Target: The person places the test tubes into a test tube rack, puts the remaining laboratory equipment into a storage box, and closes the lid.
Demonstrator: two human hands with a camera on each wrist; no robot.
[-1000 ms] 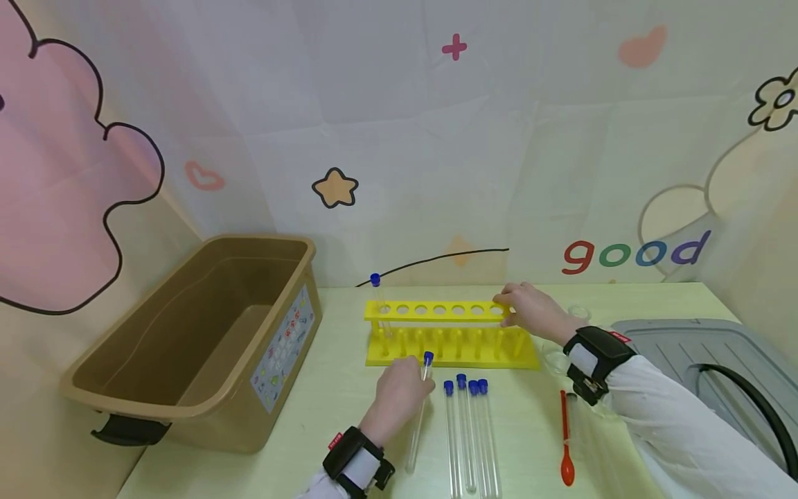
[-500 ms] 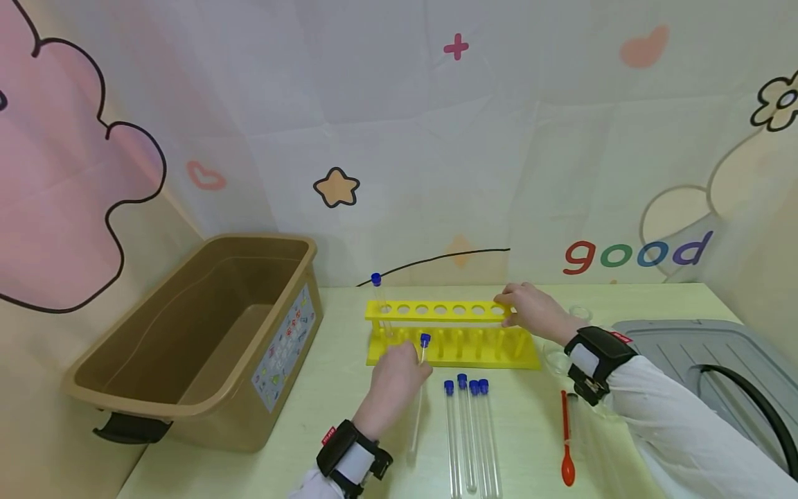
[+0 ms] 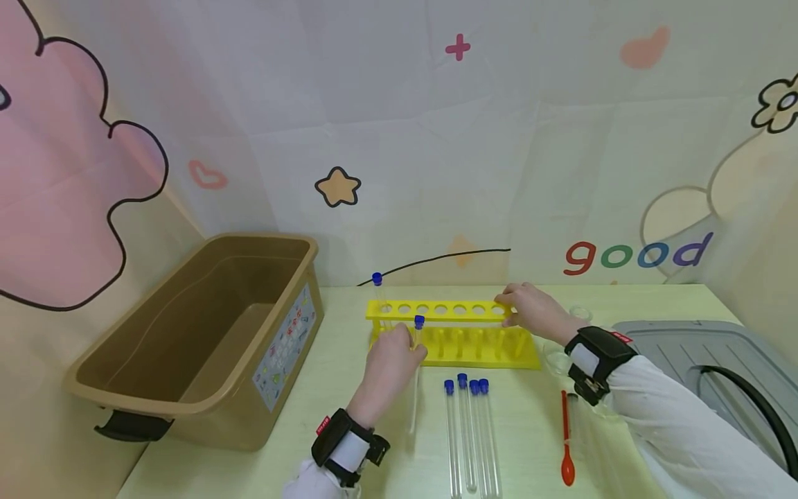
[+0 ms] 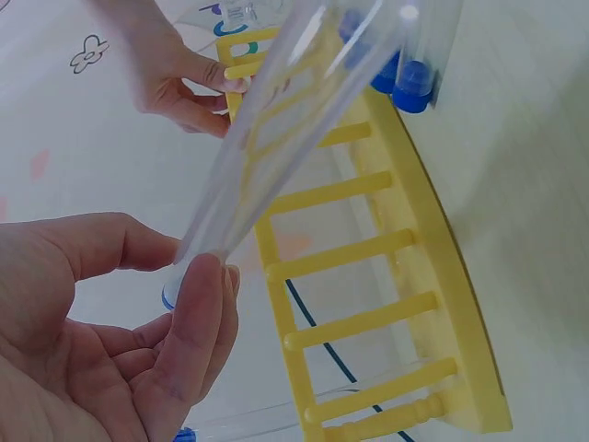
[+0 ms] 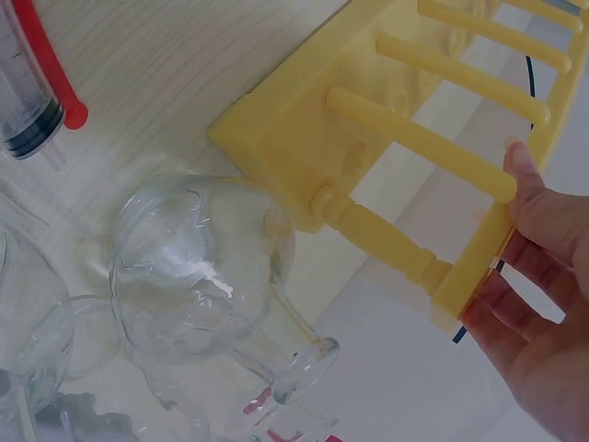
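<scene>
Between thumb and fingers, my left hand (image 3: 391, 364) pinches a clear test tube (image 4: 285, 129) just below its blue cap (image 3: 419, 321). The tube is held upright but slightly tilted, in front of the yellow test tube rack (image 3: 461, 355). My right hand (image 3: 537, 312) grips the right end of the rack's top bar, thumb on one side and fingers on the other, as the right wrist view shows. A second blue-capped test tube (image 3: 377, 294) stands in the leftmost hole of the rack. Several more capped test tubes (image 3: 470, 436) lie side by side on the table in front.
A brown bin (image 3: 249, 416) stands at the left. On the right lie a red spoon (image 3: 566, 464), a syringe (image 5: 28, 83) and a grey lid (image 3: 686, 339) with a black handle. A round glass flask (image 5: 198, 267) sits close to the rack's right end.
My left hand has moved forward and slightly left with the test tube, raising its cap to the front of the rack. My right hand stays on the rack.
</scene>
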